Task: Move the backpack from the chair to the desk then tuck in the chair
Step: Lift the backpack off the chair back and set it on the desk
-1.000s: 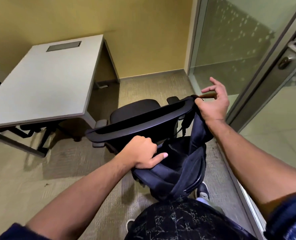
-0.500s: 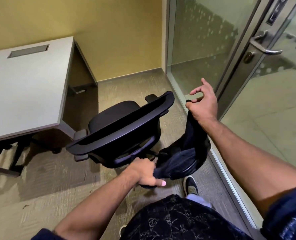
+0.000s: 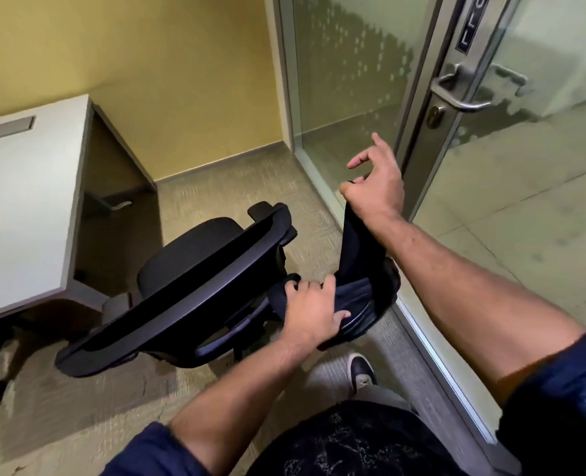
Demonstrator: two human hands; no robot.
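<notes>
**Backpack held beside the chair, worktop off to the left**

The worktop (image 3: 27, 201) fills the left of the view, pale and bare where it shows, well apart from both hands. The chair (image 3: 181, 286) stands between it and the person, its back turned toward the camera and its seat facing the worktop. The backpack (image 3: 356, 269) hangs in the air just to the right of the chair back, close to the glass door (image 3: 490, 201), dark and limp, sagging between two holds.

The right hand (image 3: 375, 187) pinches the top of the bag between thumb and forefinger, the other fingers spread loose above. The left hand (image 3: 310, 307) is clenched on the lower fabric, thumb pressed to the bag's curved edge. So the bag lies below the right grip and to the right of the left one, stretched from one to the other.

To carry it well, I would judge that the pinch up top wants more fingers, as the bag may slip. Lifting higher should clear the chair back and armrest on the swing left toward the worktop.
</notes>
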